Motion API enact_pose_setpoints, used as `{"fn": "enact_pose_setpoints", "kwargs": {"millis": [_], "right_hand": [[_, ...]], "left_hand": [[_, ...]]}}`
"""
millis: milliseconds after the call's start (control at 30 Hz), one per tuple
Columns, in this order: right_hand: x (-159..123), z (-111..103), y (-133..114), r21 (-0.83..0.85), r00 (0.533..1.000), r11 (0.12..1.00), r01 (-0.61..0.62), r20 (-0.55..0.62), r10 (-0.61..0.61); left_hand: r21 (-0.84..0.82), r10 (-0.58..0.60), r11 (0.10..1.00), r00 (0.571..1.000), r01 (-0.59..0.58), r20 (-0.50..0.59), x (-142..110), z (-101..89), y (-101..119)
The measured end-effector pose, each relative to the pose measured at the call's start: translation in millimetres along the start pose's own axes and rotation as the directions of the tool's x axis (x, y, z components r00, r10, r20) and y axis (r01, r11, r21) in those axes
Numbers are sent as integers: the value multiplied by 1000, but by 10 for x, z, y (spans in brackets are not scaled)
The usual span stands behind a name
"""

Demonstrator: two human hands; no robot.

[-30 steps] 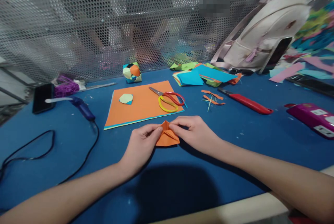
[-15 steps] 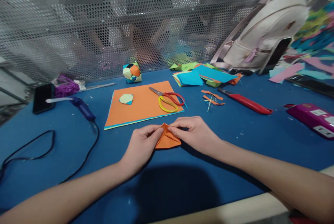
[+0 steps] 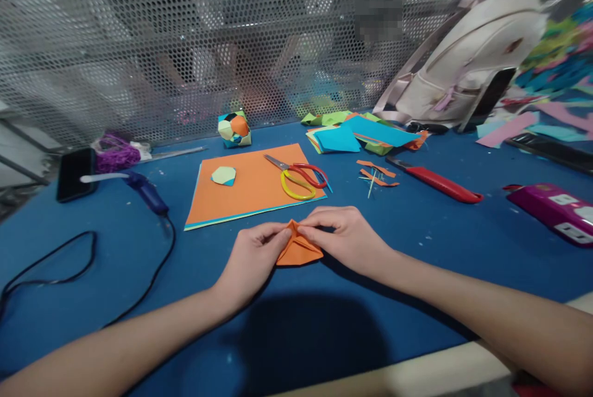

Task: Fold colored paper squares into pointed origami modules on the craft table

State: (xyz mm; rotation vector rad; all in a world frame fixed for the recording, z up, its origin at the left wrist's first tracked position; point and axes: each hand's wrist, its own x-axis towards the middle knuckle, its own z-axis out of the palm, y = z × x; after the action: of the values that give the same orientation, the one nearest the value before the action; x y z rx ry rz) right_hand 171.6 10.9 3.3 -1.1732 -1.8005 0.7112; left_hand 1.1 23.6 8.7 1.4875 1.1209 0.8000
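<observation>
A small folded orange paper piece [image 3: 299, 250] lies on the blue table [image 3: 417, 242] just in front of me. My left hand [image 3: 252, 259] pinches its left side with curled fingers. My right hand [image 3: 345, 235] pinches its top right, fingertips pressed together at the paper's peak. Both hands meet over the fold. Behind them lies a stack of orange sheets [image 3: 252, 186] with a pale green folded piece [image 3: 224, 175] and red and yellow scissors [image 3: 299, 177] on it.
A multicoloured paper ball [image 3: 235, 128] stands by the perforated metal screen. Blue and green paper sheets [image 3: 356, 133], a red utility knife [image 3: 438, 181], a magenta case [image 3: 553, 210], a backpack [image 3: 467, 66], a glue gun with black cable [image 3: 146, 193] and a phone [image 3: 74, 173] surround the spot.
The fingertips of both hands have closed in on the peak of the orange piece, which has shifted slightly down and flattened. Nothing else on the table moved.
</observation>
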Motion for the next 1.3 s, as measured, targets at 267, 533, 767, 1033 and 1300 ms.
{"fn": "enact_pose_setpoints", "kwargs": {"millis": [267,533,767,1033,1300], "right_hand": [[3,0,-21,48,997,996,-75,-4,76],[0,3,-30,45,999,998,-45,-10,46],[-9,15,-31,30,1000,999,12,-23,-11],[-21,36,-13,-8,990,991,132,-43,-133],[-28,51,-30,-3,986,987,158,-61,-158]], "left_hand": [[-23,-32,999,999,31,-6,-11,4,2],[-85,-56,995,998,55,-11,-7,10,-5],[-181,-165,968,985,173,59,-12,1,46],[-174,-226,955,969,240,97,-2,-33,80],[-250,-158,955,987,158,21,15,-19,-10]]}}
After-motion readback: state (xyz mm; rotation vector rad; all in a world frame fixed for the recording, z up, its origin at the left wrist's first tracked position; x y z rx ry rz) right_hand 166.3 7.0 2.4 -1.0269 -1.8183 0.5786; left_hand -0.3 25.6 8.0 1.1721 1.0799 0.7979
